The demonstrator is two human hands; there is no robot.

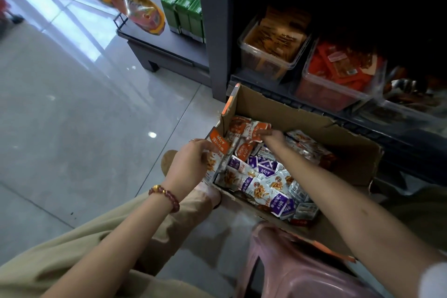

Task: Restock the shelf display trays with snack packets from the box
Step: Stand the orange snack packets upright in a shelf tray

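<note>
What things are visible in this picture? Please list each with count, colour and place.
cardboard box: one, brown, in front of the shelf
snack packets: many, orange-white and purple-white, inside the box
clear trays: at least two, with brown and red packets, on the shelf
green cartons: three, on the low shelf at left
hanging bags: several, red-yellow, top left
stool: one, pink, near the box
bracelet: one, red and gold, left wrist
left hand: holds orange-white packets at the box's left edge
right hand: grips orange packets inside the box
</note>
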